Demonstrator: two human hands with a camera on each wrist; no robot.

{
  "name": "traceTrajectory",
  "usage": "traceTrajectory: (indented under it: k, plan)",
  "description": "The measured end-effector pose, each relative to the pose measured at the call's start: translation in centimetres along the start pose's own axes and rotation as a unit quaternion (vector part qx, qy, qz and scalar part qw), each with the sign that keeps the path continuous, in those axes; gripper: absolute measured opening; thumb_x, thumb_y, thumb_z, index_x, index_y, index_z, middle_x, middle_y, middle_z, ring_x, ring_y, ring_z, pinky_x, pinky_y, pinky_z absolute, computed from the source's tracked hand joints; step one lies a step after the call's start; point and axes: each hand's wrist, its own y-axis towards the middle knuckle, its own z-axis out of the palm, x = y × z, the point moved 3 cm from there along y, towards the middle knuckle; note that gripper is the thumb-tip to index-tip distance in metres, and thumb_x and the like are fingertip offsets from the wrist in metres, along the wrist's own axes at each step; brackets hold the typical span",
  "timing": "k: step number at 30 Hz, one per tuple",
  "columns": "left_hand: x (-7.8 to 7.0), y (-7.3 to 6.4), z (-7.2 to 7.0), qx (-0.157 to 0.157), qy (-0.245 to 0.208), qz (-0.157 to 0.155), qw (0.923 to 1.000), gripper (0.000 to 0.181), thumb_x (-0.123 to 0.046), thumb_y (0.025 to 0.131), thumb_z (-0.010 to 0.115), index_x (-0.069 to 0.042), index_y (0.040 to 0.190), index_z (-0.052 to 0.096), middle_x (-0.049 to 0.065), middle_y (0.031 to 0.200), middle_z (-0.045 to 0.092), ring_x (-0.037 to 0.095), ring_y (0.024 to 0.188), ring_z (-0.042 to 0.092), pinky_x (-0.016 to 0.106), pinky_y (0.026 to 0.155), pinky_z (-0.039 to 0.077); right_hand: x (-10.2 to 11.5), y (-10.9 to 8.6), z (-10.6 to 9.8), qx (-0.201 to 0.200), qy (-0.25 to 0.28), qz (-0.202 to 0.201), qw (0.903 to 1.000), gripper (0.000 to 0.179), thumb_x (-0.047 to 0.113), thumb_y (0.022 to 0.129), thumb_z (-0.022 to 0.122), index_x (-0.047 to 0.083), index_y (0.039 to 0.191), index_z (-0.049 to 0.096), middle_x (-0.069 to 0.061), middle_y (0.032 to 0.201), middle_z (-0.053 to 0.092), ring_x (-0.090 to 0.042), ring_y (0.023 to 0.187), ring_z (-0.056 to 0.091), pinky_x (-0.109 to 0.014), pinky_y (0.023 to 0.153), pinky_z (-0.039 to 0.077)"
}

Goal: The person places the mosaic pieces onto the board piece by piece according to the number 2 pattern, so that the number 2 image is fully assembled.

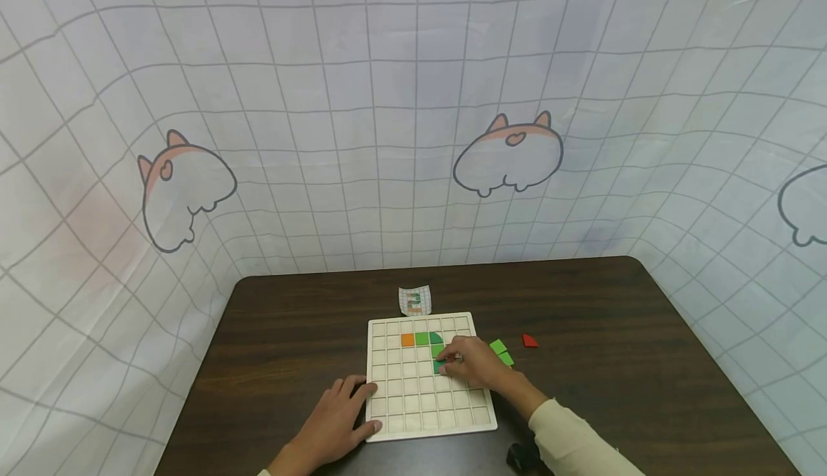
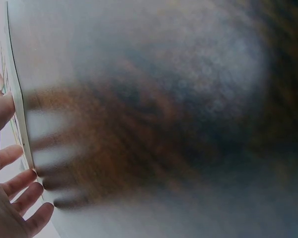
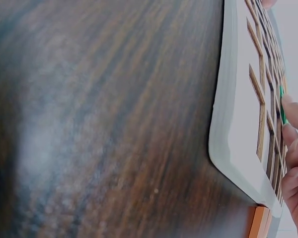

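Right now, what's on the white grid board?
One orange square, two light green squares, a dark green quarter-round, and a dark green piece pinched in the right grip. Anything under that grip is hidden.

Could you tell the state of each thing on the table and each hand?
White grid board: flat, partly filled.
Orange tile: placed on board.
Curved green tile: placed on board.
Two light green tiles: placed on board.
Dark green piece: pinched; seating unclear.
Two other light green tiles: loose on table.
Red piece: loose on table.
Paper: pattern up, beyond board.
Left hand: resting at board's edge.
Right hand: pinching dark green piece.
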Motion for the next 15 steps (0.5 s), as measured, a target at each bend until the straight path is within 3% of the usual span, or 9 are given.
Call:
traceTrajectory:
  k: [15]
  plan:
    - [0.05,0.08,0.15,0.008,0.000,-0.006,1.0000,0.060,-0.053,0.095,0.064,-0.017,0.143,0.053,0.012,0.142,0.049,0.031,0.122,0.051,0.056,0.095,0.044,0.13,-0.14,0.22,-0.014,-0.012,0.017,0.9997,0.013,0.022,0.087,0.079,0.014,0.098,0.078,0.011,0.083,0.065,-0.001,0.075,0.054,-0.023,0.068,0.046]
